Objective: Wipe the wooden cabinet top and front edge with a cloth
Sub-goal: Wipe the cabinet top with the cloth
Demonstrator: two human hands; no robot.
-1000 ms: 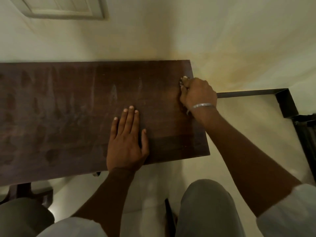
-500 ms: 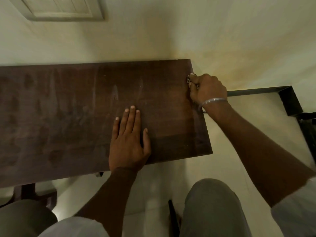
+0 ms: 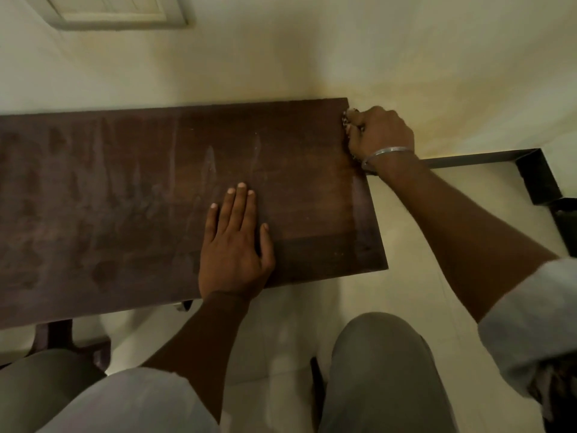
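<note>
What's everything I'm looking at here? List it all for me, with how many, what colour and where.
cabinet top: one, dark brown wood, across the middle against the wall
cloth: one, dark patterned, mostly hidden, at the top's far right corner
wall: one, cream, behind
framed panel: one, white, upper left
angled frame: one, black, right, by the floor
floor: pale, below
bracelet: one, silver, right wrist
trouser legs: two, grey, bottom
left hand: flat on the top, near its front edge
right hand: gripping the cloth
</note>
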